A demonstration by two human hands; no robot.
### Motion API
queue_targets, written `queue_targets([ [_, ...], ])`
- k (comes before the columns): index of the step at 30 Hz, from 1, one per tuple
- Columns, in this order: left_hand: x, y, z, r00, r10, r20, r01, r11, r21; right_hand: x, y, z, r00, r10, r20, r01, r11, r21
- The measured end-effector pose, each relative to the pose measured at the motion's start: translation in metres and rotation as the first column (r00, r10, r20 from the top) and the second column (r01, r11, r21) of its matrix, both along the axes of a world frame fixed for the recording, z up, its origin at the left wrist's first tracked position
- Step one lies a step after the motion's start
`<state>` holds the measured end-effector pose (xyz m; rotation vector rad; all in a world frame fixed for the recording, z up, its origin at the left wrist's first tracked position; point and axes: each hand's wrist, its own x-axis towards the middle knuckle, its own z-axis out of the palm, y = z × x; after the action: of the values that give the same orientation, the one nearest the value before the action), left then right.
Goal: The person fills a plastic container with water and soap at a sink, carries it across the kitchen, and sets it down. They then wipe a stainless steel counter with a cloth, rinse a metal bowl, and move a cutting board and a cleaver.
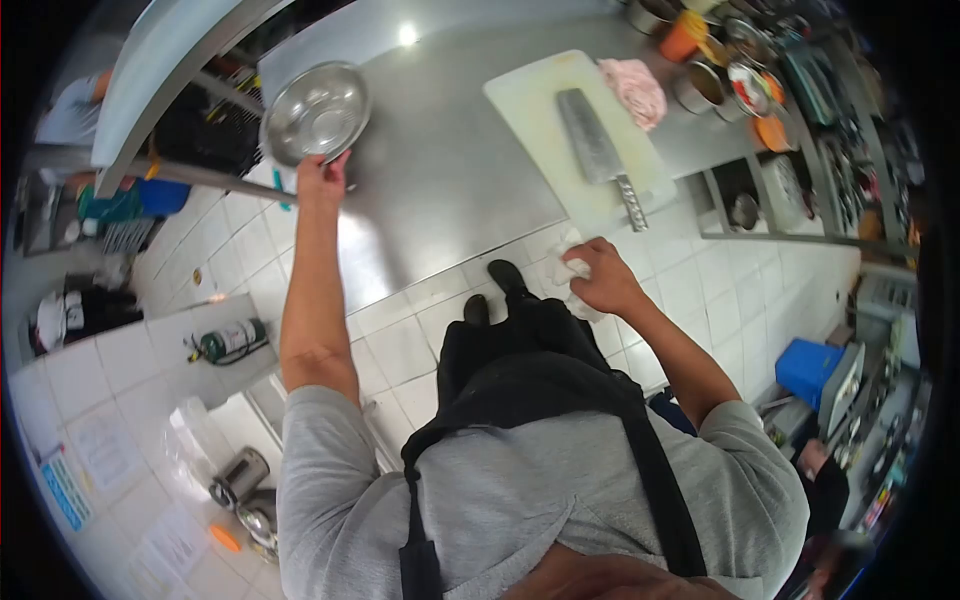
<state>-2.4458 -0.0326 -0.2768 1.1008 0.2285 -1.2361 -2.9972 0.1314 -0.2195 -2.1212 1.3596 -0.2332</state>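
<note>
My left hand (322,178) grips the near rim of a shiny metal bowl (318,112) at the left end of the steel counter (430,130). The bowl's inside faces me, and nothing shows in it. My right hand (605,278) is closed around a crumpled white cloth (566,262), just off the counter's front edge. Beyond that hand, a cleaver (592,138) with a patterned metal handle lies on a white cutting board (530,100). A folded pink cloth (634,90) rests beside the board's right edge.
Metal pots (698,88) and an orange container (684,36) crowd the counter's back right. An overhead shelf (170,70) runs along the left. A fire extinguisher (228,340) stands at lower left. Another person's arm (812,460) shows at lower right.
</note>
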Motion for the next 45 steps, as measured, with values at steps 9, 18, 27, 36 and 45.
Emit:
queue_targets([
  [9, -0.065, 0.062, 0.023, 0.998, -0.065, -0.025, 0.067, 0.995, 0.069, -0.181, 0.143, -0.045, 0.132, -0.981, 0.141, 0.400, 0.183, 0.898],
  [18, -0.275, 0.144, 0.065, 0.504, -0.863, 0.036, 0.842, 0.482, -0.241, -0.303, 0.238, -0.111, -0.538, -0.842, -0.032, 0.254, -0.198, 0.947],
  [27, -0.541, 0.045, 0.137, -0.096, -0.837, 0.539, 0.995, -0.067, 0.074, -0.428, 0.228, -0.213, -0.352, -0.936, 0.009, 0.676, -0.247, 0.694],
  [36, -0.775, -0.107, 0.014, -0.519, -0.049, 0.853, 0.797, 0.333, 0.504, -0.520, 0.157, -0.307, -0.540, -0.842, 0.006, 0.225, -0.138, 0.965],
  [45, -0.801, -0.128, -0.030, -0.684, 0.321, 0.655, 0.729, 0.313, 0.609, -0.564, -0.044, -0.293, -0.575, -0.812, 0.103, 0.095, 0.059, 0.994],
])
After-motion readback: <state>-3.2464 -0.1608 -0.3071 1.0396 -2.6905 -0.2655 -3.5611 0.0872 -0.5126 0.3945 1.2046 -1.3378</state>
